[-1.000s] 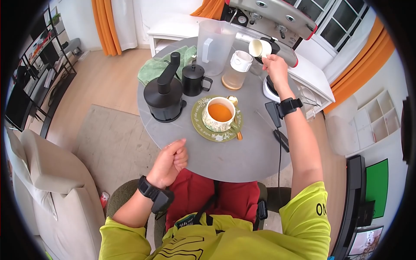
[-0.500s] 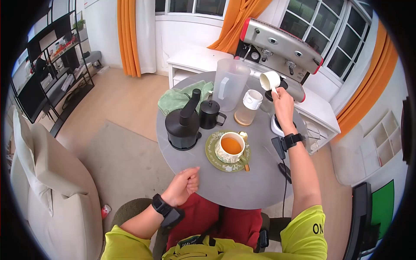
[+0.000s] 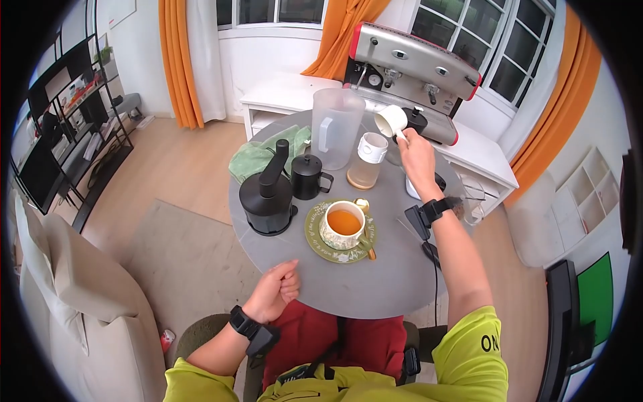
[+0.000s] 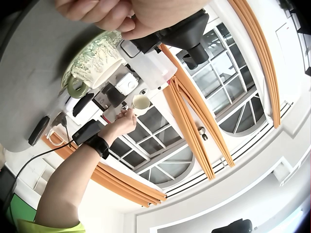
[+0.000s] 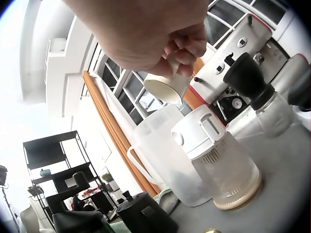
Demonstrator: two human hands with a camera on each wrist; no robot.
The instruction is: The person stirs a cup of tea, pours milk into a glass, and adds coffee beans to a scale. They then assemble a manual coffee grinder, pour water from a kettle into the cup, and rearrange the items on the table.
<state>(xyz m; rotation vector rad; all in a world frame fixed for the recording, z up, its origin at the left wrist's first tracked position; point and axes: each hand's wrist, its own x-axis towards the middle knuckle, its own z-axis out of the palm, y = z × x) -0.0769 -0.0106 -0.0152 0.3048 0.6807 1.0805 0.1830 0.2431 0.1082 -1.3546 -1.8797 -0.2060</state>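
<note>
Head view: right hand [image 3: 417, 157] grips white cup [image 3: 390, 120], sleeve [image 3: 472, 352] reads "ON".

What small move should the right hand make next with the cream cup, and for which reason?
Probably the right hand should turn the cream cup upright: it grips the handle, with the cup raised and tilted near the white-collared glass jug, and no stream is seen falling. Levelling it would likely keep any leftover drops off the table.
</note>
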